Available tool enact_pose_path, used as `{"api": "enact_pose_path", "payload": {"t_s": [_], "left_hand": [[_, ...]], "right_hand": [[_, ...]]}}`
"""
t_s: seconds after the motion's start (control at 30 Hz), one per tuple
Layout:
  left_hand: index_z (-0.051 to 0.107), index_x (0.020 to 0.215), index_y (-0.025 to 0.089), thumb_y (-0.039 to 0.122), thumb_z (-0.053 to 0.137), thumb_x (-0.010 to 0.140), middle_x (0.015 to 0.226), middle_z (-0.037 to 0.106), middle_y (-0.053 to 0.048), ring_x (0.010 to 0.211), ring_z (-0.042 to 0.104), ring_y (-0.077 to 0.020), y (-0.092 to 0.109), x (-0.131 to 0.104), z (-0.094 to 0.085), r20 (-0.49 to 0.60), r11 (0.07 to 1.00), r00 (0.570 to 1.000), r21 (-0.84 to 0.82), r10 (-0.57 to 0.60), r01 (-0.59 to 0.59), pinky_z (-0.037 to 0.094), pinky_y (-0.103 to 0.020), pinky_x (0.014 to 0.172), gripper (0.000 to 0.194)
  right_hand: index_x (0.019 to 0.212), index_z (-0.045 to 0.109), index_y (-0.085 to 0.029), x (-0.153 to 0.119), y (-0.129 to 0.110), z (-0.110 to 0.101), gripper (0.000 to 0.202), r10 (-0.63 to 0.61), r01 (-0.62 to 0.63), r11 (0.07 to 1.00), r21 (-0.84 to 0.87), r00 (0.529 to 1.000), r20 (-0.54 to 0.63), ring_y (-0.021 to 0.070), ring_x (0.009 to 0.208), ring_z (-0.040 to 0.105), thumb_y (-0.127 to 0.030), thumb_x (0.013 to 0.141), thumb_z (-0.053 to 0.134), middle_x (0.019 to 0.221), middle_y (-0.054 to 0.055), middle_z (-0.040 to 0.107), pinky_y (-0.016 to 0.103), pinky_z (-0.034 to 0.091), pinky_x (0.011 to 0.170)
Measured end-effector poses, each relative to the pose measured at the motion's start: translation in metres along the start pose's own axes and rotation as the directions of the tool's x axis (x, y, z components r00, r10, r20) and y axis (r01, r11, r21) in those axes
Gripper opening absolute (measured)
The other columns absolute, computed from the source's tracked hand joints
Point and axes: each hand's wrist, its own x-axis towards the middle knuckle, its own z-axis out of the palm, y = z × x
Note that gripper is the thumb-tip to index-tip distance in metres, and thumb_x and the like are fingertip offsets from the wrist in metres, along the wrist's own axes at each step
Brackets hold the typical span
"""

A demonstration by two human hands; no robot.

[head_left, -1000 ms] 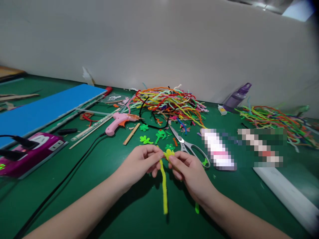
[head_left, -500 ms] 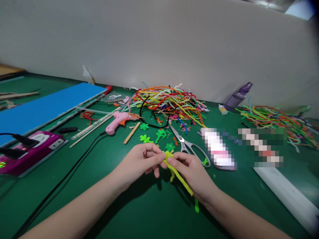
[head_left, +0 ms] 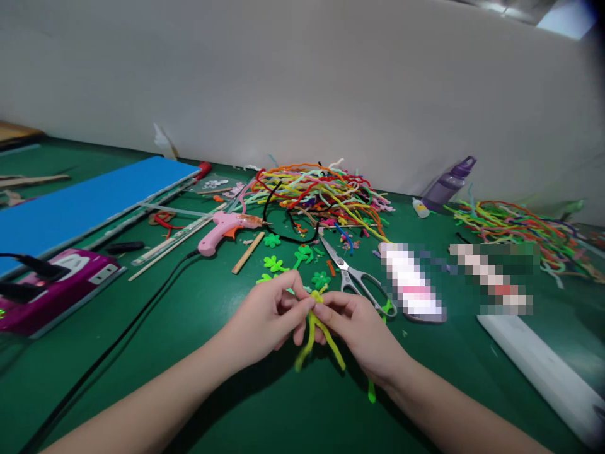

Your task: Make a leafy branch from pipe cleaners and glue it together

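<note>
Evidently both hands were at work over the green tabletop (head_left: 227,403), with the yellow pipe cleaner (head_left: 335,348) held between them near the middle of the view. The left hand (head_left: 269,315) had thumb and index finger pinched on it, its other fingers loosely curled. The right hand (head_left: 362,331) pinched it just beside, thumb pressed close, the fingers behind partly hidden. The yellow piece was bunched where they met; two tails hung from there, one toward 7 o'clock, slightly blurred, the other toward 5.

Taking that pinch as the clock's centre, a green flower (head_left: 321,279) lay near at 12, with a lime flower (head_left: 273,263) at 10. Open-handled scissors (head_left: 348,275) lay at 1 to 2, beside the right hand. Farther out, a heap of coloured pipe cleaners (head_left: 316,189) sat at 12, a pink glue gun (head_left: 218,234) and a flat wooden stick (head_left: 248,253) at 10, a purple power strip (head_left: 61,296) at 9, and a purple bottle (head_left: 447,187) at 2.
</note>
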Motion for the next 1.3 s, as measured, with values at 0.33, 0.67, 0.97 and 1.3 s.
{"api": "enact_pose_path", "payload": {"t_s": [0.33, 0.67, 0.97, 1.3], "left_hand": [[0.050, 0.083, 0.018, 0.039, 0.065, 0.078, 0.060, 0.060, 0.005, 0.037, 0.045, -0.0052, 0.001, 0.003, -0.003, -0.021, 1.000, 1.000, -0.005, -0.012, 0.012, 0.034, -0.016, 0.035, 0.026], [0.063, 0.083, 0.018, 0.034, 0.070, 0.074, 0.077, 0.061, 0.001, 0.053, 0.057, -0.0100, 0.005, 0.003, -0.009, -0.016, 0.988, 0.995, 0.115, 0.103, -0.101, 0.046, -0.022, 0.051, 0.019], [0.064, 0.075, 0.018, 0.033, 0.073, 0.072, 0.073, 0.061, 0.001, 0.050, 0.056, -0.0096, 0.004, 0.003, -0.009, -0.085, 0.982, 0.986, 0.133, 0.143, -0.131, 0.044, -0.023, 0.051, 0.017], [0.061, 0.075, 0.017, 0.031, 0.075, 0.069, 0.059, 0.061, 0.003, 0.048, 0.056, -0.0105, 0.003, 0.005, -0.008, -0.092, 1.000, 0.996, -0.024, 0.013, -0.015, 0.041, -0.022, 0.050, 0.020]], "right_hand": [[0.082, 0.051, -0.018, -0.001, 0.003, 0.002, 0.035, 0.039, -0.037, 0.993, 0.114, 0.999, -0.016, 0.0044, 0.046, 0.027, -0.051, 0.079, 0.063, 0.055, -0.009, 0.034, 0.020, 0.019, 0.044], [0.076, 0.057, -0.017, -0.003, -0.005, -0.001, 0.039, 0.015, -0.017, 0.999, -0.044, 0.998, -0.053, 0.0048, 0.044, 0.030, -0.055, 0.075, 0.063, 0.053, -0.008, 0.038, 0.021, 0.020, 0.041], [0.075, 0.056, -0.017, -0.003, -0.002, -0.002, 0.035, -0.016, 0.015, 0.999, -0.047, 1.000, -0.018, 0.0045, 0.044, 0.030, -0.051, 0.078, 0.062, 0.053, -0.008, 0.038, 0.021, 0.019, 0.042], [0.079, 0.058, -0.016, -0.005, -0.004, -0.002, 0.031, -0.078, 0.075, 0.996, -0.051, 0.996, -0.041, 0.0043, 0.048, 0.032, -0.047, 0.080, 0.063, 0.060, -0.006, 0.042, 0.021, 0.021, 0.044]]}}
